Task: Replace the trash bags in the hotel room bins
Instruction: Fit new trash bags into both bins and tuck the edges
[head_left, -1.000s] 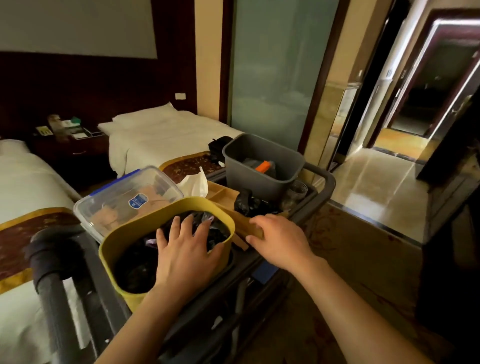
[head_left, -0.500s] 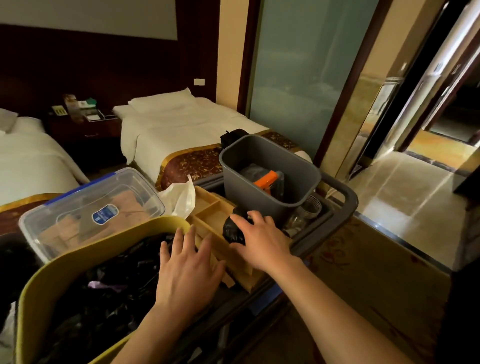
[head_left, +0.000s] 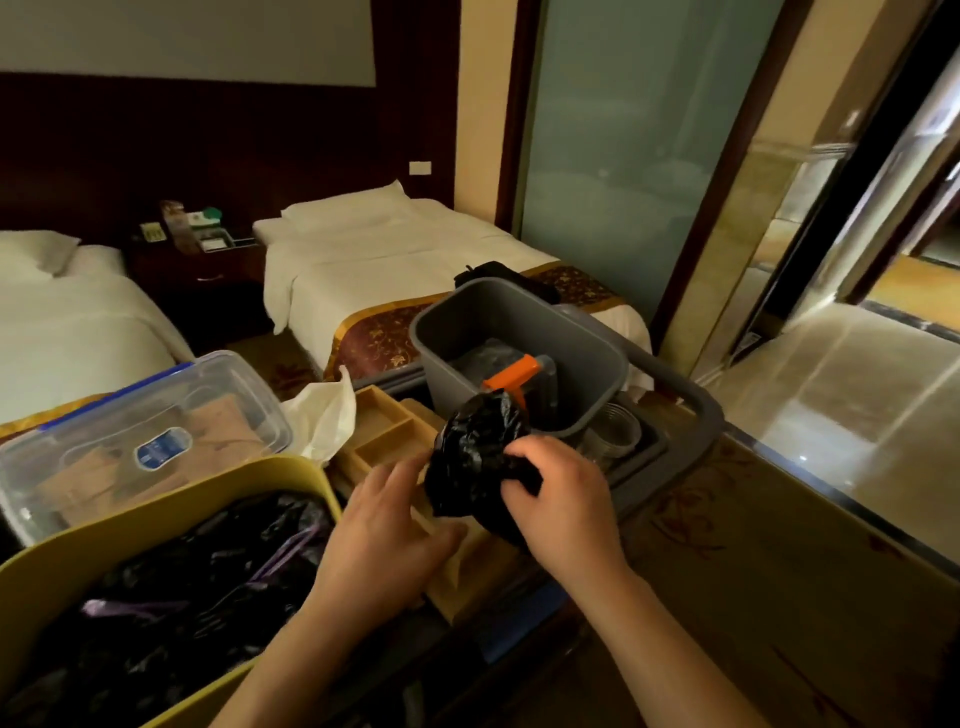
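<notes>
My right hand (head_left: 563, 496) grips a crumpled roll of black trash bags (head_left: 475, 457), lifted just above the wooden tray (head_left: 382, 423) on the housekeeping cart. My left hand (head_left: 382, 532) hovers beside the roll with fingers spread and relaxed, over the tray's near end; I cannot tell if its fingertips touch the bags. A yellow bin (head_left: 78, 556) at lower left is filled with black and purple bags. A grey bin (head_left: 498, 317) stands behind the roll, holding an orange-handled item.
A clear lidded box (head_left: 208, 384) and a white tissue (head_left: 322, 410) sit on the cart's left. The cart's grey handle (head_left: 698, 410) curves at right, with glass jars (head_left: 615, 434) beside the grey bin. Two beds and a nightstand lie beyond; a tiled hallway opens right.
My right hand closed on the black bag roll beside the grey bin and lifted it off the cart. My left hand left the yellow bin and moved right over the wooden tray.
</notes>
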